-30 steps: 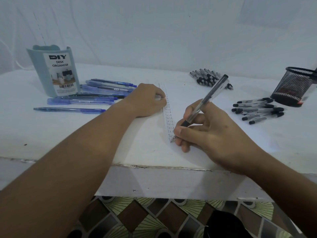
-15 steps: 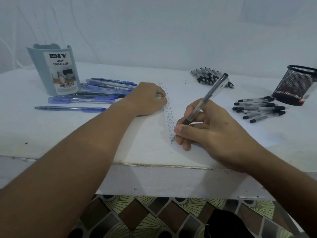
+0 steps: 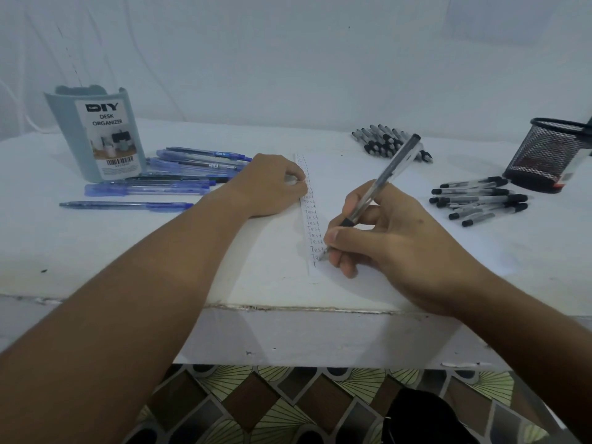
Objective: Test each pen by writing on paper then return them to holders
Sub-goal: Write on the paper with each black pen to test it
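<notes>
I see the right hand pinch a clear pen, its tip on the paper at the bottom of the "Test" column. The left hand, fingers curled, presses the paper's edge on the table.

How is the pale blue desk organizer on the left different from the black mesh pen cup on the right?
The pale blue plastic desk organizer has solid walls and a printed label; the black wire-mesh pen cup is see-through with no such label facing us. The organizer stands upright, the mesh cup looks tilted. Blue pens lie by the organizer, black-capped pens by the cup. Both sit on the white table.
</notes>
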Motion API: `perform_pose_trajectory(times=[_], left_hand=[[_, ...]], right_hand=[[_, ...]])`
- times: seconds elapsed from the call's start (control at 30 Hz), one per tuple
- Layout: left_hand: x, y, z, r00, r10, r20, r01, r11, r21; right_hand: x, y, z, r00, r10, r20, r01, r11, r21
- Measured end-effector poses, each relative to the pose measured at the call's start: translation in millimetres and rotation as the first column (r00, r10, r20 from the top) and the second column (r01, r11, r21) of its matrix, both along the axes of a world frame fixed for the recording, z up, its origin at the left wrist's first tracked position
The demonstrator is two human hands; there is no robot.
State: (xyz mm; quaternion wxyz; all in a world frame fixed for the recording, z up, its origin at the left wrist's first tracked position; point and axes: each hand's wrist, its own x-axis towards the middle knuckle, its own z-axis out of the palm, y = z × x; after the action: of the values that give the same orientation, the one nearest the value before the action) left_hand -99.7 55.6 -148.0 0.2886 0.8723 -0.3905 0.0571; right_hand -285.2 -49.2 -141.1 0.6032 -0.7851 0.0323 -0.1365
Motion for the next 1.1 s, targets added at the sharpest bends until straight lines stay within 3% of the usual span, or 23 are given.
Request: perform_pose_trajectory(times=[0.07, 0.27, 0.87, 1.1], left_hand=[[0.3, 0.3, -0.2, 1.0, 0.001, -0.005, -0.001, 1.0, -0.002], [0.9, 0.1, -1.1, 1.0, 0.001, 0.002, -0.001, 1.0, 0.006], [1.3, -0.4, -0.4, 1.0, 0.006, -0.005, -0.006, 1.0, -0.004], [0.9, 0.5, 0.0, 1.0, -0.003, 0.0, 0.003, 1.0, 0.001]], right_hand=[[-0.7, -0.9, 0.6, 1.0, 0.021, -0.003, -0.02, 0.999, 0.032], [-2.7, 0.3, 0.8, 1.0, 0.028, -0.007, -0.028, 0.995, -0.092], [-1.6, -0.9, 1.2, 1.0, 0.019, 0.021, -0.021, 0.995, 0.093], [-3.0, 0.2, 0.9, 1.0, 0.005, 0.01, -0.004, 1.0, -0.028]])
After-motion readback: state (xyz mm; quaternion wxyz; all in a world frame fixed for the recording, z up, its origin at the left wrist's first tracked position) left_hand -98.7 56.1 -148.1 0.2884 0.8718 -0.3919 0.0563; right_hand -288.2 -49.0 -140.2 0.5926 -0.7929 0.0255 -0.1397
